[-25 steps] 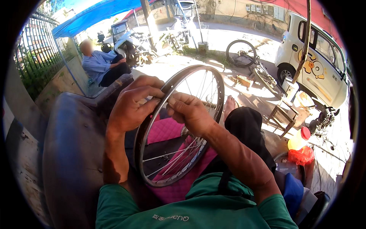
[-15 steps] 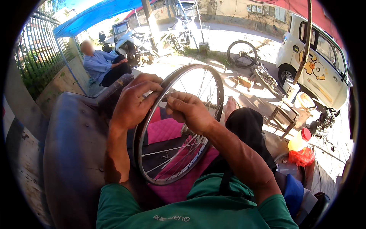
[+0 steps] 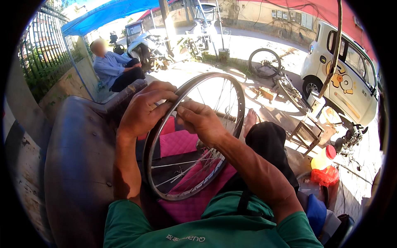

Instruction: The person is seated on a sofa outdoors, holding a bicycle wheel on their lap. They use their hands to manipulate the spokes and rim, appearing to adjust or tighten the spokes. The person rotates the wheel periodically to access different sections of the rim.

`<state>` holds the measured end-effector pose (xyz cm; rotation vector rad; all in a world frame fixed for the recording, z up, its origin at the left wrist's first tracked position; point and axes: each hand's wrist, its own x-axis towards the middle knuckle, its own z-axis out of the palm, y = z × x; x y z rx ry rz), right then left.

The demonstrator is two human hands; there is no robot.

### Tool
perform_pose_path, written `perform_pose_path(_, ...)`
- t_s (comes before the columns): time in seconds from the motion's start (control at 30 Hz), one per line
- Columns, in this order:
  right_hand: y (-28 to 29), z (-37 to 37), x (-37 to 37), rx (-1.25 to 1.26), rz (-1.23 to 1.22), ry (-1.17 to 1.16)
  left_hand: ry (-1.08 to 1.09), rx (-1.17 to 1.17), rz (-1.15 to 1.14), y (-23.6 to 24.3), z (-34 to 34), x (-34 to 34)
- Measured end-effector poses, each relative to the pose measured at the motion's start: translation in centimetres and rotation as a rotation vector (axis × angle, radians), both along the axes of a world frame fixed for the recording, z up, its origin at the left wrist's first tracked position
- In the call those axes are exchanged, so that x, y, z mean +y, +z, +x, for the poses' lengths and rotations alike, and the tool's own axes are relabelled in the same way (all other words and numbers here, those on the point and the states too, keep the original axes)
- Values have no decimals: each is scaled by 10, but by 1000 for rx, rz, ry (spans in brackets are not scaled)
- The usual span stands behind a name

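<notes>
A bare bicycle wheel rim (image 3: 149, 157) stands tilted over my lap, without a tyre. Several spokes (image 3: 171, 165) run to the hub in its lower part, and some lie loosely angled. My left hand (image 3: 149, 106) is wrapped round the rim's upper left side. Just inside the rim, close to the left fingers, my right hand (image 3: 200, 120) is closed in a pinch between thumb and forefinger. What sits in that pinch is too small and hidden to make out. Beneath the wheel lies a pink quilted cloth (image 3: 180, 141).
I sit against a dark padded sofa (image 3: 80, 161). To the right are a wooden stool (image 3: 308, 130), a yellow jar (image 3: 320, 161) with a red lid and a red plastic bag (image 3: 325, 176). Farther off lie a bicycle (image 3: 289, 91), a white van (image 3: 341, 74) and a seated person (image 3: 111, 66).
The right hand has shifted slightly left along the inside of the rim, still pinching. The left hand keeps its hold, and the view has tilted a little.
</notes>
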<state>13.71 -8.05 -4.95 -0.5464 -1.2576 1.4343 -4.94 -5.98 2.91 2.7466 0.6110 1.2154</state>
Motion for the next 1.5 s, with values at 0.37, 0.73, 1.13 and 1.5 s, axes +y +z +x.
perform_pose_path(0.37,-2,-1,4,-5,10,-8,42,-54,-59,-5,2,3)
perform_pose_path(0.73,-4,-7,10,-28,28,-54,11,-50,-84,-4,3,1)
perform_pose_path(1.13,-1,-1,4,-33,26,-53,17,-21,-27,-2,5,1)
perform_pose_path(1.5,-2,1,2,-1,28,-58,11,-58,-25,-4,9,1)
